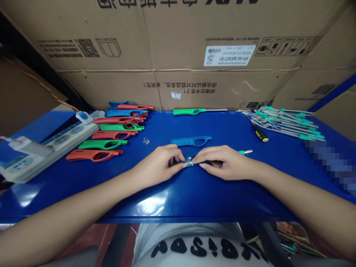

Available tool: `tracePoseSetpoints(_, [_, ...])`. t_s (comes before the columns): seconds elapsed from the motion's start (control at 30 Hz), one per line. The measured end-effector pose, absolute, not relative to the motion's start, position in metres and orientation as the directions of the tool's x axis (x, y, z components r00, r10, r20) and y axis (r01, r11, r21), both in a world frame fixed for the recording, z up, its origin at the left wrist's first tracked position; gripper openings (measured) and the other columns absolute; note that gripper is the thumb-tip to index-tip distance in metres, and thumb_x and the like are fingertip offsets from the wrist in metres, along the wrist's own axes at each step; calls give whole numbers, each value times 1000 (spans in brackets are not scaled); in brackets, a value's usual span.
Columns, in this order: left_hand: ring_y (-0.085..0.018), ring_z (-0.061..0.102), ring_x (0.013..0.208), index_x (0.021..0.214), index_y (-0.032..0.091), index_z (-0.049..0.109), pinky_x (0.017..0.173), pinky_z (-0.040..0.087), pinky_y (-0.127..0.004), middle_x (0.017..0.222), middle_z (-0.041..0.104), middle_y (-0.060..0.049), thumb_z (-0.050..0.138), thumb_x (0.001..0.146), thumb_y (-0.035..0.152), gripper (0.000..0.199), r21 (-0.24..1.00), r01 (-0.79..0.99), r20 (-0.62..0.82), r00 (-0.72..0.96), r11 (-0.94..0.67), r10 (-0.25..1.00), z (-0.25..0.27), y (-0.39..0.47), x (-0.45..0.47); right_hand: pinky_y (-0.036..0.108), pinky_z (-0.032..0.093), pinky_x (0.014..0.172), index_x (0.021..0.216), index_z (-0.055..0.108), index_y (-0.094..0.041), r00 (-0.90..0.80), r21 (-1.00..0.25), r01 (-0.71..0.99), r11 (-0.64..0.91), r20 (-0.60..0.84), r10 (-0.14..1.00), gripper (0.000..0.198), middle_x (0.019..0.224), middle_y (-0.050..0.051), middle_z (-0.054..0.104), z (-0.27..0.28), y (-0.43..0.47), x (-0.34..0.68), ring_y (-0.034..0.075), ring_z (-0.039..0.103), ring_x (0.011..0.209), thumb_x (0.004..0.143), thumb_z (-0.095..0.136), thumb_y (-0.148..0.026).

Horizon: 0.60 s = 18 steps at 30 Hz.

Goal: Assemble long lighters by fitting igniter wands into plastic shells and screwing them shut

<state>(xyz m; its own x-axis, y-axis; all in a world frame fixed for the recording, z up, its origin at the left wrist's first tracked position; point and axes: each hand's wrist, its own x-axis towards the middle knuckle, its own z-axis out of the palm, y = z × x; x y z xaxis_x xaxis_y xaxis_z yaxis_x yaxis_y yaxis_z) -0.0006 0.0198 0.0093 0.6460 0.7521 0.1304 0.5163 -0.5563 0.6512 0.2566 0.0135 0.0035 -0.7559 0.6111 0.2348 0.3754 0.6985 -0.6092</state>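
My left hand (162,165) is closed, its thumb and fingertips pinching the left end of a partly built gas lighter (189,162). From the other side my right hand (226,163) grips the same lighter, fingertips close to those of the left. Small clear and metal parts show between the hands; the rest lies under my fingers. A teal collar with a metal tube end (246,152) sticks out behind the right hand. Just beyond my hands a blue lighter shell half (190,141) lies flat on the table.
Red, green and blue lighter shells (111,134) lie stacked at left, beside a white power strip (59,142). Small screws (146,141) lie nearby. At the back are a green lighter (189,111), a screwdriver (260,133) and a pile of metal lighter tubes (289,120), before a cardboard box (180,48).
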Motion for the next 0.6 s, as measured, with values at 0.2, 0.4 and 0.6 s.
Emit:
tracePoseSetpoints(0.2, [-9,58,62,90,17,74,59,46,-22,85,66,-2,67,90,21,9,658,518,137,632,-547,763,8,20,-2,31,55,87,117,73,-24,-742,-661,354,661,232,629,27,113,7,74,2,16,258,19,70,98,94,60,-24])
tracePoseSetpoints(0.4, [-10,59,63,89,18,77,59,45,-22,82,68,-2,69,89,20,8,653,523,135,632,-548,763,10,22,-1,30,55,80,115,75,-25,-722,-713,338,614,221,655,26,111,7,75,-1,18,259,18,69,88,91,63,-28])
tracePoseSetpoints(0.6, [-10,60,64,91,18,77,60,46,-22,83,68,-2,69,89,20,9,630,527,152,636,-570,757,10,20,-2,25,48,66,112,71,-20,-708,-605,401,688,272,652,23,107,8,69,7,18,264,11,57,68,95,55,-23])
